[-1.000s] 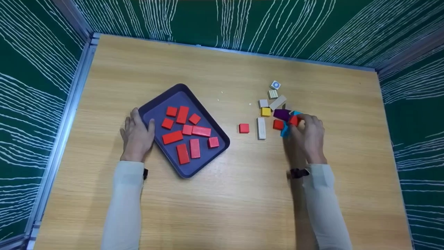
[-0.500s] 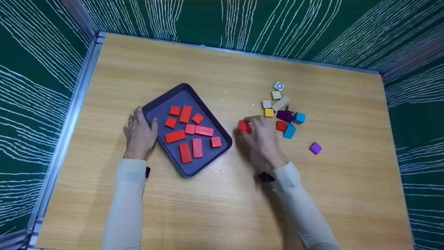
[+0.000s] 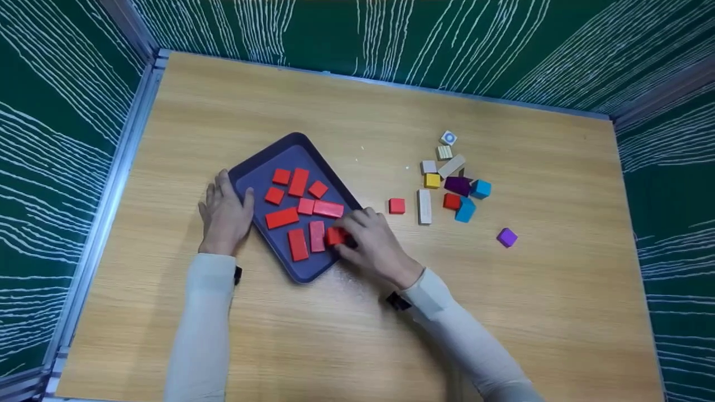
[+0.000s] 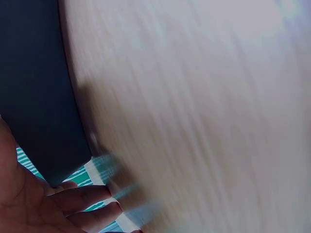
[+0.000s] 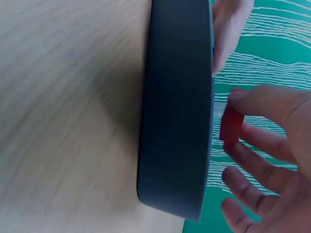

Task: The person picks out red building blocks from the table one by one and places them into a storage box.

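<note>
My right hand [image 3: 374, 243] pinches a red block [image 3: 335, 235] over the near right part of the dark blue tray [image 3: 304, 272]. In the right wrist view the red block [image 5: 232, 121] sits between thumb and fingertips, above the rim of the tray [image 5: 177, 107]. My left hand [image 3: 226, 215] rests against the tray's left side, fingers extended and thumb at the rim. The left wrist view shows the fingers of that hand [image 4: 73, 206] reaching past the tray's corner. Several red blocks [image 3: 298, 244] lie in the tray; part of it is hidden by my right hand.
Right of the tray a red cube [image 3: 396, 206] lies on the wooden table [image 3: 357, 335]. Beside it stand a white block [image 3: 424, 207], yellow cube [image 3: 432, 180], blue blocks [image 3: 465, 210], another red block [image 3: 452, 201] and dark purple block [image 3: 458, 186]. A purple cube [image 3: 507, 237] lies apart.
My right hand has moved left from the block group to the tray, carrying red from there. The purple cube now shows where the hand was. My left hand stays at the tray.
</note>
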A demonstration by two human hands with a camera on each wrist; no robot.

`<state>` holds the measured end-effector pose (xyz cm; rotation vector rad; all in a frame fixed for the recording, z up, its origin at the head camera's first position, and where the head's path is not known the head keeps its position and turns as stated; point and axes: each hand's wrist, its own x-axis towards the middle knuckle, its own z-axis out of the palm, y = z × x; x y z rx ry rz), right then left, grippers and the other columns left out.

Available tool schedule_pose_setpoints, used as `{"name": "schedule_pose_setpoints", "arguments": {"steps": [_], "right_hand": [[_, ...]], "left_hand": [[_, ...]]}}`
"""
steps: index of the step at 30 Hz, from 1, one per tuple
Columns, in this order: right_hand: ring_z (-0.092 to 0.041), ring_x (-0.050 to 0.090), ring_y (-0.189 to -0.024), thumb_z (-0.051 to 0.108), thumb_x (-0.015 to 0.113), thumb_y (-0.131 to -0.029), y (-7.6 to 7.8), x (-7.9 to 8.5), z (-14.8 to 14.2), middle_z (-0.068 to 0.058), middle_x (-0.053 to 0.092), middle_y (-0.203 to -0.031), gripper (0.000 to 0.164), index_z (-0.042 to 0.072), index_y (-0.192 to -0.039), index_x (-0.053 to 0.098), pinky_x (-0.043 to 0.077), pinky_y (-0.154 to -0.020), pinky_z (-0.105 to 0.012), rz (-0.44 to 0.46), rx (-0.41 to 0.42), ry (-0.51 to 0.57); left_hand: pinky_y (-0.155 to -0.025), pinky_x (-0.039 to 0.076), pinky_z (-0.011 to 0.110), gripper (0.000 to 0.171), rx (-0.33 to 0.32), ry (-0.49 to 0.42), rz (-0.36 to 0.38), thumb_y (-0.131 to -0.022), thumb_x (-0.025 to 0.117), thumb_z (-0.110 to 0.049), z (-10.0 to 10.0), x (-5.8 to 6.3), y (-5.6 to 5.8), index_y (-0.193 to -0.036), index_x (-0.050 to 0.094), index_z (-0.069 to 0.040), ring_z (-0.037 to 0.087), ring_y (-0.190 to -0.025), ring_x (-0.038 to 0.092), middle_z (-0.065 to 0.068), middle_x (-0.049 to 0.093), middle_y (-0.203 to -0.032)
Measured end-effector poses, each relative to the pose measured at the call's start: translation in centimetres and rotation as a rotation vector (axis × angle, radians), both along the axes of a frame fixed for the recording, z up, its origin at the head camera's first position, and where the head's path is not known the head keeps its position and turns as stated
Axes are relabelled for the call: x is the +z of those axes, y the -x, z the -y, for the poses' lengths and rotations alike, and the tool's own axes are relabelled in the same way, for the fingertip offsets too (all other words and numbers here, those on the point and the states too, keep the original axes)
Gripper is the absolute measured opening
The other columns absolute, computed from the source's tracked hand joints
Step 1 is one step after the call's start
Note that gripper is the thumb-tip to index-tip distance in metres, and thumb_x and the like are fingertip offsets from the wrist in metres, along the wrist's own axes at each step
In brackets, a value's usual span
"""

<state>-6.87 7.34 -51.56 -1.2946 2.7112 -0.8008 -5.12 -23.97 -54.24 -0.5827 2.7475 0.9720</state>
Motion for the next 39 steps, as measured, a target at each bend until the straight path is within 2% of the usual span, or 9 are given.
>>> {"name": "schedule_pose_setpoints", "arguments": {"steps": [10,21,28,32,39], "right_hand": [[-0.024,0.049,-0.104,0.027,0.079,-0.089,0.6,-0.4,0.6,-0.006,0.066,-0.123,0.040,0.012,-0.124,0.068,0.043,-0.083,-0.038,0.081,0.060,-0.185],[-0.026,0.049,-0.093,0.029,0.082,-0.085,1.1,-0.3,2.1,-0.007,0.069,-0.112,0.038,0.011,-0.116,0.070,0.042,-0.075,-0.040,-0.005,0.050,-0.356],[-0.026,0.051,-0.093,0.027,0.083,-0.085,1.4,-0.8,1.5,-0.007,0.070,-0.112,0.037,0.010,-0.116,0.071,0.043,-0.071,-0.038,-0.021,0.060,-0.251],[-0.024,0.051,-0.096,0.025,0.077,-0.090,1.6,-0.7,0.7,-0.006,0.069,-0.117,0.035,0.011,-0.121,0.070,0.043,-0.077,-0.037,0.043,0.062,-0.156],[-0.018,0.049,-0.098,0.023,0.074,-0.093,2.8,-0.4,-3.0,-0.002,0.067,-0.121,0.038,0.010,-0.128,0.067,0.043,-0.079,-0.034,0.155,-0.043,0.032]], "left_hand": [[-0.114,-0.001,0.067,0.080,0.003,0.002,-0.001,-0.106,0.034,-0.048,-0.1,0.0,0.1,-0.159,-0.004,-0.002,0.044,-0.149,0.002,0.025,0.006,-0.164],[-0.114,-0.001,0.068,0.080,0.008,-0.007,-0.012,-0.106,0.035,-0.048,-0.1,-0.1,0.0,-0.160,-0.004,-0.004,0.044,-0.149,0.002,0.025,0.006,-0.164],[-0.113,0.001,0.069,0.078,0.005,0.007,-0.007,-0.106,0.034,-0.047,0.0,0.0,0.0,-0.159,-0.003,-0.003,0.044,-0.149,0.003,0.027,0.011,-0.162],[-0.113,0.002,0.070,0.078,0.002,0.011,-0.012,-0.106,0.034,-0.047,0.0,0.0,0.1,-0.159,-0.002,-0.003,0.045,-0.149,0.004,0.029,0.013,-0.162],[-0.113,0.000,0.069,0.079,0.002,0.006,-0.002,-0.106,0.033,-0.048,0.0,-0.1,0.0,-0.159,-0.005,-0.002,0.044,-0.149,0.002,0.026,0.009,-0.163]]}}
